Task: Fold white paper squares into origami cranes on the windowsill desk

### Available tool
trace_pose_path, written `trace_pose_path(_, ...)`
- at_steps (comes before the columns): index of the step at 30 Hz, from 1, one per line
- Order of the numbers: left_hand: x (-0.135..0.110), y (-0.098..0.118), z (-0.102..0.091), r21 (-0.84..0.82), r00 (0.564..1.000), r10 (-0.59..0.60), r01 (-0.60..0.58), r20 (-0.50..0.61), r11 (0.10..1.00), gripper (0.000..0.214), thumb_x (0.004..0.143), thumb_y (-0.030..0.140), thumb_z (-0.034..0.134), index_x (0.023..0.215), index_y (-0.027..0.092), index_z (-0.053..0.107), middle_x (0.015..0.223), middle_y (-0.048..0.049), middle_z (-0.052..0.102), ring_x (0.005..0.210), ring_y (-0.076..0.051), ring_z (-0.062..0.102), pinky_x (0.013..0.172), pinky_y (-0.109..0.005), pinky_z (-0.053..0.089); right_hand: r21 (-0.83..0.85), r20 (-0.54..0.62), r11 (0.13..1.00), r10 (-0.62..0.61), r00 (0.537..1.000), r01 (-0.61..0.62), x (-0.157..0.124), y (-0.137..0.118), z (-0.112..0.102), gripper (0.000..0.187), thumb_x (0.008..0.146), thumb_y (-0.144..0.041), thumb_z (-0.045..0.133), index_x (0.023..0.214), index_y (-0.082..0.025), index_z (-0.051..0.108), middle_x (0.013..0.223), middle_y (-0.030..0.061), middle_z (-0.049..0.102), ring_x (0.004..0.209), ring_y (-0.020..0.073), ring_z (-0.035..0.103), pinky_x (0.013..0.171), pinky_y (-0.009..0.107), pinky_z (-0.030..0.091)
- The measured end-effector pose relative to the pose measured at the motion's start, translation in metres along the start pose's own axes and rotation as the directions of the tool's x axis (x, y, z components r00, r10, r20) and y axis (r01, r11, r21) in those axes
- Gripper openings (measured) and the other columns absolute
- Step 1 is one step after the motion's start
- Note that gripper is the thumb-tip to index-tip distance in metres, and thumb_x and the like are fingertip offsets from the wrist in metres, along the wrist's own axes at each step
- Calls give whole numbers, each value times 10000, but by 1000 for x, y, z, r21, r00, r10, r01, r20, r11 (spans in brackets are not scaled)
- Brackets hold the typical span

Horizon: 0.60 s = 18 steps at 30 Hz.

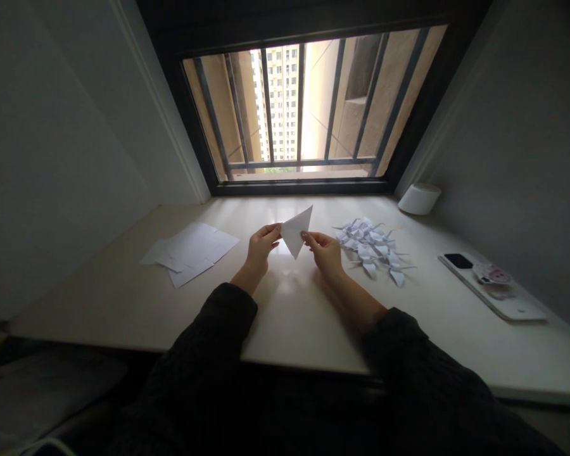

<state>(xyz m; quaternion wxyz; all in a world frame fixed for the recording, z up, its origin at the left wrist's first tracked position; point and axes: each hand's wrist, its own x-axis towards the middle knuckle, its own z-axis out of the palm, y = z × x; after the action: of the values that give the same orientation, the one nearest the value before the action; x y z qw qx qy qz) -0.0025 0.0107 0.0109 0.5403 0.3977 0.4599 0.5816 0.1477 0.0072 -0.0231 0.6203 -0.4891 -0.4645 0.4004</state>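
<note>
Both hands pinch a white folded paper triangle (pixel 296 232) lifted just above the middle of the table (pixel 289 316), roughly halfway between its near edge and the far edge under the window. The left hand (pixel 260 247) grasps the triangle's left corner between thumb and fingertips, and the right hand (pixel 323 249) holds its right side the same way, so the sheet stands almost upright between them with one point up toward the window and another pointing down at the tabletop. Dark sleeves (pixel 218 329) cover both forearms, which cross the near edge of the table. Just beside the right hand, toward the right of the table, lies a heap of small folded white paper pieces (pixel 371 247). Further along, near the right edge, a phone (pixel 491 285) lies face down, with a round sticker-like thing on its back. In the far right corner stands a small white rounded object (pixel 418 197). Left of the left hand, well apart from it, a loose stack of flat white sheets (pixel 190 252) rests on the table. The barred window (pixel 304 107) runs along the far edge.
</note>
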Motion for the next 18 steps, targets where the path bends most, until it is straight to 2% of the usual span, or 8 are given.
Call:
trace_pose_path(6, -1, 4, 0, 46, 992, 125, -125, 12, 991, 321, 692, 427, 697, 944, 228, 707, 994, -56, 697, 869, -176, 634, 742, -283, 431, 44, 4, 999, 11, 1000, -11, 0, -2, -1, 413, 632, -534, 706, 801, -160, 743, 692, 50, 695, 673, 181, 615, 636, 303, 463)
trace_pose_path(10, -4, 5, 2, 93, 970, 221, -231, 103, 969, 387, 644, 392, 760, 976, 202, 703, 902, -63, 720, 847, -188, 641, 766, -305, 457, 74, 18, 997, 11, 1000, -12, -1, -3, -1, 378, 626, -509, 722, 780, -164, 743, 695, 46, 696, 672, 174, 611, 645, 302, 460)
trace_pose_path(12, -5, 4, 3, 96, 968, 224, -235, 113, 967, 391, 613, 361, 788, 954, 187, 710, 868, -65, 726, 829, -195, 646, 769, -315, 466, 90, 23, 996, 6, 1000, -8, -1, -3, 0, 368, 627, -501, 723, 780, -167, 744, 698, 44, 698, 673, 171, 609, 655, 305, 461)
trace_pose_path(16, -5, 1, 4, 139, 981, 194, -194, 10, 971, 332, 582, 372, 804, 830, 163, 733, 822, -68, 727, 794, -195, 643, 742, -312, 470, 89, 34, 996, -7, 999, 4, -2, -3, 1, 369, 635, -506, 712, 781, -168, 741, 699, 41, 698, 675, 169, 606, 654, 304, 465)
trace_pose_path(18, -5, 1, 4, 154, 984, 178, -175, -7, 972, 338, 574, 385, 807, 811, 155, 737, 798, -67, 725, 769, -185, 637, 725, -302, 465, 89, 35, 996, -15, 999, 12, -3, -3, 1, 374, 641, -509, 703, 783, -165, 737, 702, 40, 697, 677, 166, 604, 649, 298, 466)
